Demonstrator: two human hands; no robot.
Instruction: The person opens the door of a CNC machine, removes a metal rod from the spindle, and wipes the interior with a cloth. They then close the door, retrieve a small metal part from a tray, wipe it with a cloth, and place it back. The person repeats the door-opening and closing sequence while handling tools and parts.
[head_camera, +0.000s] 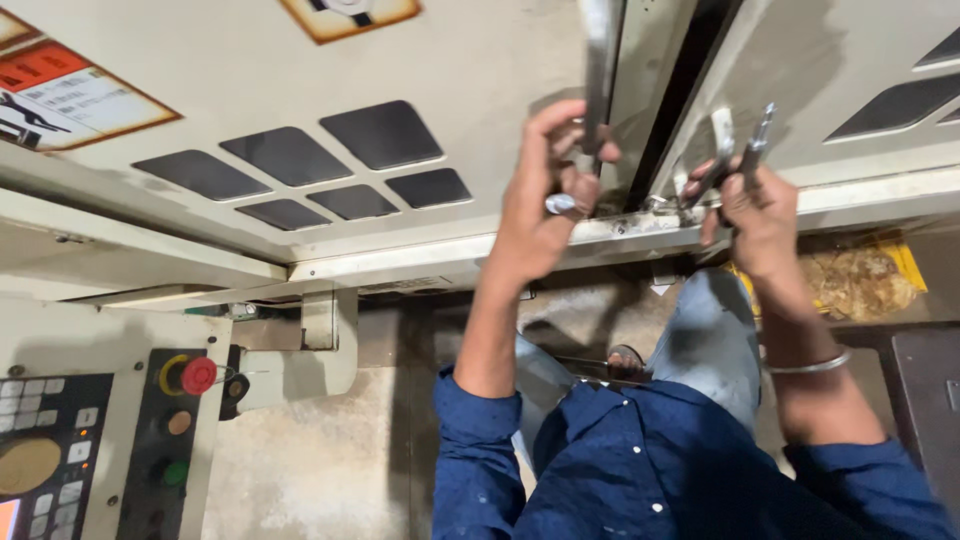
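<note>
1. Head view, left hand: the left hand (545, 195) is raised to the machine's sliding doors and is clenched around the vertical metal door handle (598, 70), fingers wrapped about the bar near its lower end. A small round metal part (560, 204) sits against the palm side of this hand; whether it belongs to the handle cannot be told.
2. Head view, right hand: the right hand (760, 215) is closed on a metal tool (752, 150) with slim shafts that project upward above the knuckles. The tool's tips lie next to the second door handle (722, 135), which stands tilted on the right door (850, 60). A metal bangle (812, 366) circles the right wrist.
3. Head view, doors: the left door (330, 120) carries a group of dark window panes (300, 165). A dark vertical gap (690, 80) separates the two doors, between the hands.
4. Head view, surroundings: a control panel (60, 450) with keys, a red round stop button (198, 376) and a green button (176, 472) occupies the lower left. The person wears a blue shirt (640, 470) and light jeans (715, 335). A yellow tray (860, 280) with brownish scrap lies on the floor at the right.
</note>
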